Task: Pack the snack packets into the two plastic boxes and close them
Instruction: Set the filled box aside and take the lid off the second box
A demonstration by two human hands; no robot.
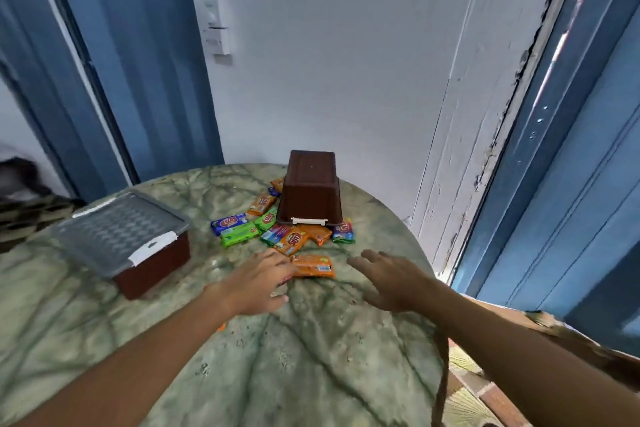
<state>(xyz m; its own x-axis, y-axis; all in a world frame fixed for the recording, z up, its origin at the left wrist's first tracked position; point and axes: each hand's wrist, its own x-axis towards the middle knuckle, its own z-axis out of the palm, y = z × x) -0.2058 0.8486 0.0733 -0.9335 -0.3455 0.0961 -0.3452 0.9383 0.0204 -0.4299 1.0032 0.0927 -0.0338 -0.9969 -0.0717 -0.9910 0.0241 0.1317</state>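
Observation:
A brown plastic box [310, 189] stands upside down at the far side of the round table, with several orange, green and blue snack packets [263, 224] spilled around its rim. A second brown box [154, 262] sits at the left, closed under a grey lid [119, 232] with white clips. One orange packet [313, 265] lies nearest me. My left hand [258, 282] reaches flat over the table, its fingertips at that packet's left end. My right hand [389, 279] hovers open to the right of the packet, fingers spread, holding nothing.
The green marbled table [277, 357] curves away at the right, where a blue door [571, 149] and a patterned floor lie beyond its edge. A white wall with a switch plate [216, 28] stands behind, and a blue door frame at the left.

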